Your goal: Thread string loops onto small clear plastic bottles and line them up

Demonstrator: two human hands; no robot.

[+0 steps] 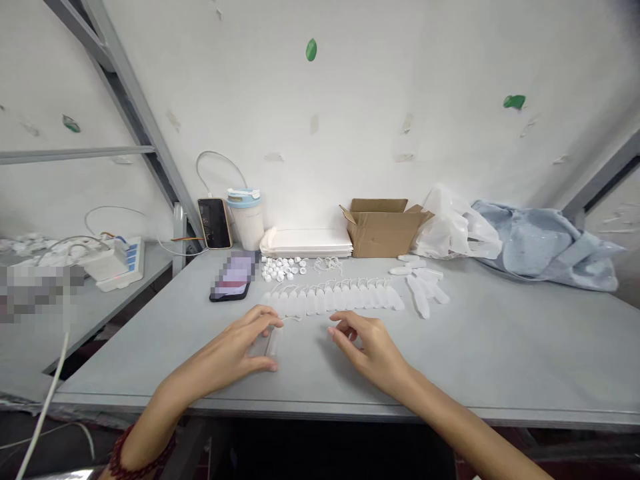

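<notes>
A small translucent tube [273,344] lies on end-to-front across the near part of a grey table [500,347], caught between the thumb and fingertips of the person's left hand [235,353], which closes lightly around it. The tube looks thin-walled and very light, probably stiff enough to keep its shape yet easy to crush or flick away. Its smooth round barrel would likely roll if let go, so the middle of the barrel, pinched from both sides, seems the surest place to hold it.

The right hand [367,343] rests just beside it, well within reach but not touching the tube. Its fingers are curled and its thumb and forefinger are close together; whether they pinch anything small cannot be told.

Just beyond both hands runs a neat row of tubes [335,297], laid side by side. More loose tubes [423,288] are scattered at its right end. Behind the row sit a cluster of white caps [283,268] and some string loops [329,265].

Farther back, against the wall, stand a stack of white sheets [307,243], an open cardboard box [383,228], a plastic bag [455,227] and a crumpled blue cloth [545,252]. A phone [233,280] lies flat to the left, and near it is a lidded cup [246,217].
</notes>
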